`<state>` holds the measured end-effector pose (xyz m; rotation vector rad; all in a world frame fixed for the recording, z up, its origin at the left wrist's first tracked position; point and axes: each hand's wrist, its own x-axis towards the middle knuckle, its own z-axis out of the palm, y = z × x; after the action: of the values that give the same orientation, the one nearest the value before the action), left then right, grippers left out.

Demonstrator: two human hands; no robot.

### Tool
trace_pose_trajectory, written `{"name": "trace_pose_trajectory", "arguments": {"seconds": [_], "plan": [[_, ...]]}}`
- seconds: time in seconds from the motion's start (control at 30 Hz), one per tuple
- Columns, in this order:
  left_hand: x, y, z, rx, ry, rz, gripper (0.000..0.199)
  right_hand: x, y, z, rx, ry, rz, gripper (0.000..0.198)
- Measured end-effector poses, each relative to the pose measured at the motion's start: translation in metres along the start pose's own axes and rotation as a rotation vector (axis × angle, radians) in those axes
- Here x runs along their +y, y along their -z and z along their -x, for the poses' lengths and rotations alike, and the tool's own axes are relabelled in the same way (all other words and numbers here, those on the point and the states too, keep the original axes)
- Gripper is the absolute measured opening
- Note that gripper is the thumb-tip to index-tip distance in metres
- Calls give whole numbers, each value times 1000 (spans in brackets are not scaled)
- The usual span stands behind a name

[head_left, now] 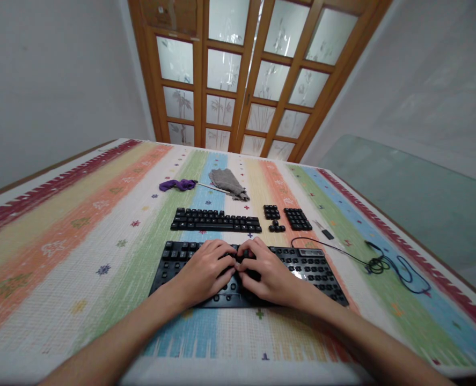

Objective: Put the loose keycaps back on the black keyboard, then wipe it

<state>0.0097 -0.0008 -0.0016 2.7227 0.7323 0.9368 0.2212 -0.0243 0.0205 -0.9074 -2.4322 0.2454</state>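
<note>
A black keyboard (314, 271) lies on the striped tablecloth in front of me. Much of it shows bare key posts, while keycaps sit on its top left rows. My left hand (211, 262) and my right hand (264, 268) rest over its middle. Their bent fingers meet fingertip to fingertip, and whatever small piece may be between them is hidden. Just behind the keyboard, loose black keycaps (215, 220) are laid out in rows like a main key block. Smaller groups of keycaps (298, 219) lie to the right of them.
A grey cloth (227, 182) and a purple cloth (178, 185) lie farther back, with a thin pale stick between them. Right of the keycaps is a small black-ended tool (327, 234). The keyboard's cable (378, 264) coils on the right. Wooden glass-paned doors (241, 96) stand beyond the table.
</note>
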Motion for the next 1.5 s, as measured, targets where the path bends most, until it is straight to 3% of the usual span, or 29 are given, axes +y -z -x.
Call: {"name": "trace_pose_trajectory", "arguments": {"seconds": [0.33,0.73,0.9,1.1,1.27,1.4,1.5], "plan": [[0,0,0,44,-56,-34,11,6,12,-11,-131,-103,-112,10],[6,0,0,-1,-132,-132,15,14,11,-10,-160,-138,-127,15],[4,4,-1,12,-112,-121,16,19,22,-19,-238,-133,-151,14],[-4,17,0,62,-52,-131,16,36,40,-39,-89,-126,-122,18],[-8,20,0,47,-57,-183,15,63,36,-66,4,-177,-23,17],[-9,20,0,13,-65,-213,15,83,22,-93,-31,-320,78,17],[-10,21,1,2,-62,-224,16,93,10,-110,-67,-343,96,15]]}}
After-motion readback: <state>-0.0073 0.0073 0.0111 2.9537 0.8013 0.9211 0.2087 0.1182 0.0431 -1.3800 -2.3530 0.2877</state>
